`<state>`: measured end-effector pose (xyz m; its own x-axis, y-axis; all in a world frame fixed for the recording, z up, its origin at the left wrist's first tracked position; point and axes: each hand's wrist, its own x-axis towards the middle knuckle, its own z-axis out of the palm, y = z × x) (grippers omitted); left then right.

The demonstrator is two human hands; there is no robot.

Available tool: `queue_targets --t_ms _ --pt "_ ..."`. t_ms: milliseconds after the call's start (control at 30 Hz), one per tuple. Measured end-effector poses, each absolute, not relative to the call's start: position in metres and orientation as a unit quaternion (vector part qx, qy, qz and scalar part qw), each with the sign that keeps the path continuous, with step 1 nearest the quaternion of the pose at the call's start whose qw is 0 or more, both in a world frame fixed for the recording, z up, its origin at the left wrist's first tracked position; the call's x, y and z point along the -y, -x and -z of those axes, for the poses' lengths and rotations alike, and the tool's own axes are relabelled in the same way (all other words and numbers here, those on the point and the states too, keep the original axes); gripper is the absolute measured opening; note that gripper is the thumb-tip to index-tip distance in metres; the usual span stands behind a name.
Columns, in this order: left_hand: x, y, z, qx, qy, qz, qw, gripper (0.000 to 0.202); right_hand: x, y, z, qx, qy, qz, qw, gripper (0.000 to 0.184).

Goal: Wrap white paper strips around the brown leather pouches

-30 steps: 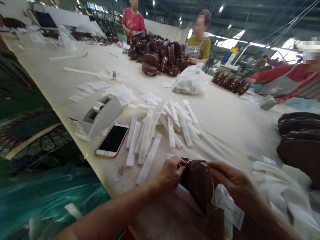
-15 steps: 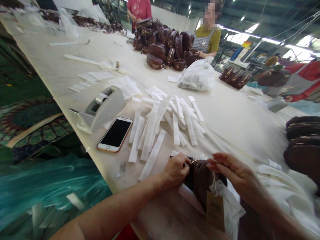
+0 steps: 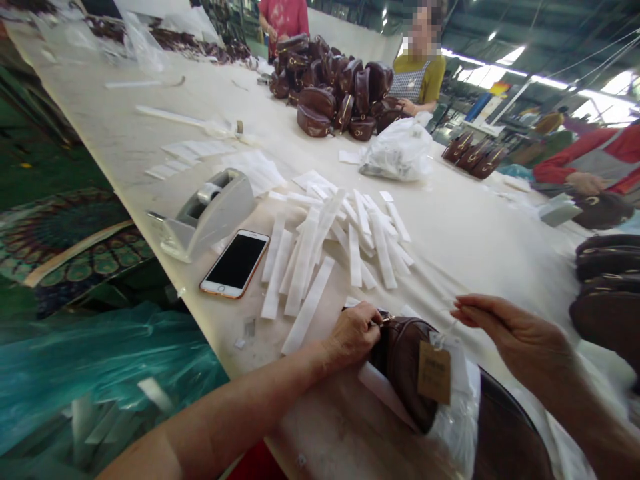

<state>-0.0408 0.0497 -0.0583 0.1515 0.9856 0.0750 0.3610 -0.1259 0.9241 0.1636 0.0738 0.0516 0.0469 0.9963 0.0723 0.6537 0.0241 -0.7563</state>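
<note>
My left hand (image 3: 357, 331) is closed on the top end of a small dark brown leather bag (image 3: 407, 363), next to its gold zipper hardware (image 3: 387, 320). Just right of the bag, my right hand (image 3: 505, 327) pinches a thin white tag string (image 3: 453, 327) between thumb and fingers. From that string a brown cardboard tag (image 3: 434, 373) hangs against the bag's side. A clear plastic packet (image 3: 457, 427) hangs with it, partly over another dark brown bag (image 3: 507, 433) at the bottom edge.
White strips (image 3: 310, 260) lie heaped ahead of my hands, beside a phone (image 3: 235, 263) and a grey tape dispenser (image 3: 207, 210). Brown bags (image 3: 335, 93) are piled at the back near two people; more bags (image 3: 607, 287) stand at right, where another person handles one.
My right hand has moved right and slightly up, away from the bag, drawing the string outward. The cardboard tag has risen with it. My left hand keeps its hold.
</note>
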Motion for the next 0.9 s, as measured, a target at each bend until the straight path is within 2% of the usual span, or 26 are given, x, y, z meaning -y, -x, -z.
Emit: queue_targets --t_ms 100,200,400,567,733,900 --pt "-0.051 0.038 0.060 -0.534 -0.641 -0.387 0.392 0.015 -0.080 -0.154 -0.058 0.679 0.627 -0.193 0.331 0.032" --pt "-0.051 0.036 0.063 -0.541 -0.643 -0.385 0.382 0.015 -0.087 -0.132 -0.051 0.736 0.583 -0.185 0.290 0.027" --pt "-0.051 0.036 0.063 -0.551 -0.646 -0.374 0.374 0.011 -0.098 -0.106 -0.025 0.795 0.523 -0.237 0.196 0.023" --pt "-0.051 0.037 0.059 -0.561 -0.639 -0.362 0.381 0.010 -0.103 -0.112 -0.012 0.770 0.546 -0.292 0.153 0.024" --pt "-0.051 0.038 0.056 -0.575 -0.624 -0.353 0.395 0.008 -0.104 -0.114 -0.001 0.777 0.508 -0.358 0.104 0.027" --pt "-0.050 0.041 0.051 -0.567 -0.612 -0.345 0.430 0.012 -0.105 -0.109 -0.003 0.781 0.497 -0.369 0.084 0.027"
